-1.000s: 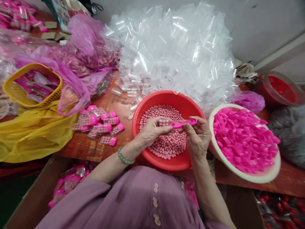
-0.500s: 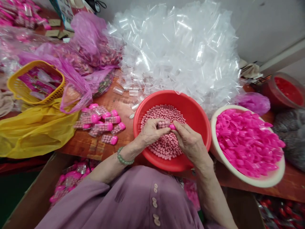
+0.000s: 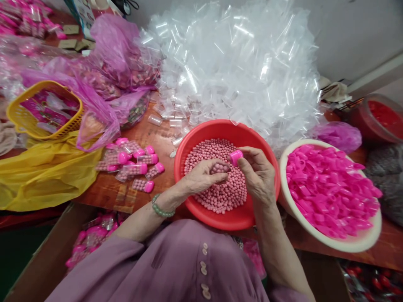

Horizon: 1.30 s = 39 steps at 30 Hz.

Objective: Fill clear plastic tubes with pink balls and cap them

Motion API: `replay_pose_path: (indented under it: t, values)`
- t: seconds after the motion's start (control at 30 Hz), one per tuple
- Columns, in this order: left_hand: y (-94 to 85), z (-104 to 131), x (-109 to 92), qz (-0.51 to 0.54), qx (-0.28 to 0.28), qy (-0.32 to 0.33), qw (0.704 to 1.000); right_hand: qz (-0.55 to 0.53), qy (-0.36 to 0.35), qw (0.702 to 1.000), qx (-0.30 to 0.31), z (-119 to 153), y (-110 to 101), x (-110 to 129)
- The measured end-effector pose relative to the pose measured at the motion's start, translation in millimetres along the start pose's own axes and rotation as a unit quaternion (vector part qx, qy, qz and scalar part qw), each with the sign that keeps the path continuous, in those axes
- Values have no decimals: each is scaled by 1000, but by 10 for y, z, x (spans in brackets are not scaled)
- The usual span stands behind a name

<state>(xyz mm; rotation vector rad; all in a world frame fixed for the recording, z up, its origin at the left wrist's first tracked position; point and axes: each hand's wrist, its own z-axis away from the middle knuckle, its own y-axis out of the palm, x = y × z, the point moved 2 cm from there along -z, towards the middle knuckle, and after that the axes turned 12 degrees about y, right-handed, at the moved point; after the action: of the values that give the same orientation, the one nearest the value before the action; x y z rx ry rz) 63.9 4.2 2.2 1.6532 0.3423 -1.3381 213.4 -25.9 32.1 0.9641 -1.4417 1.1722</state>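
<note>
Over the red basin (image 3: 266, 201), my left hand (image 3: 201, 176) grips a small clear tube (image 3: 219, 168) filled with pink beads. My right hand (image 3: 258, 170) pinches a bright pink cap (image 3: 236, 157) just to the right of the tube, apart from it. Loose pink beads (image 3: 217, 201) cover the bottom of the basin below both hands. To the left on the table lie several capped tubes (image 3: 135, 167) full of beads. A cream basin (image 3: 362, 245) on the right is heaped with pink plastic pieces (image 3: 330, 188).
A large heap of clear tubes (image 3: 233, 63) rises behind the red basin. On the left are a yellow basket (image 3: 44, 134), a yellow bag (image 3: 47, 172) and purple plastic bags (image 3: 116, 46). A box with more pink-capped tubes (image 3: 91, 239) sits below the table edge.
My right hand has moved right, and the pink cap it holds is now apart from the tube. My left hand keeps the tube, turned slightly.
</note>
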Motion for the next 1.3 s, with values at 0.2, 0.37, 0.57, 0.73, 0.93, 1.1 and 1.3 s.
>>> replay_pose_path:
  t: [0.2,0.37,0.57,0.73,0.93,1.1,1.3]
  values:
    - [-11,-14,-6,-37,48,32,998,112,-55,992,15,19,93,-6]
    - [-21,-12,-16,-45,63,33,996,174,-86,981,7,32,57,30]
    - [-35,-7,-45,-100,108,25,989,200,-110,972,50,20,14,19]
    - [-46,4,-50,-91,132,17,987,257,-157,953,42,69,-14,-3]
    - [-59,1,-12,8,60,-13,998,394,-244,884,53,151,150,-42]
    - [-36,-8,5,74,55,-27,995,465,-312,828,-8,147,229,-80]
    - [-25,31,9,106,71,-41,991,470,-373,799,-33,137,222,-31]
